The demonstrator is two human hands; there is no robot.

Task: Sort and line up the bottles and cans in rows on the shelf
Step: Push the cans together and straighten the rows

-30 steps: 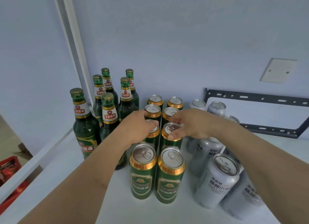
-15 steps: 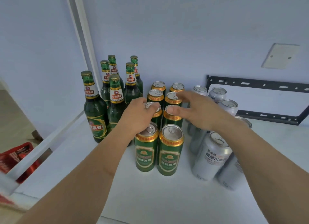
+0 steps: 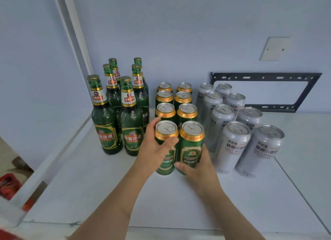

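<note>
Hands grip front green cans between them.

On the shelf stand three groups side by side. The bottles are at the left, two columns running from near to far. The short cans are in the middle, two columns of four, each can just behind the next. The tall cans are at the right, also in two columns. The left hand wraps the near-left short can; the right hand holds the near-right one. A bracket leans on the wall behind the tall cans.
</note>
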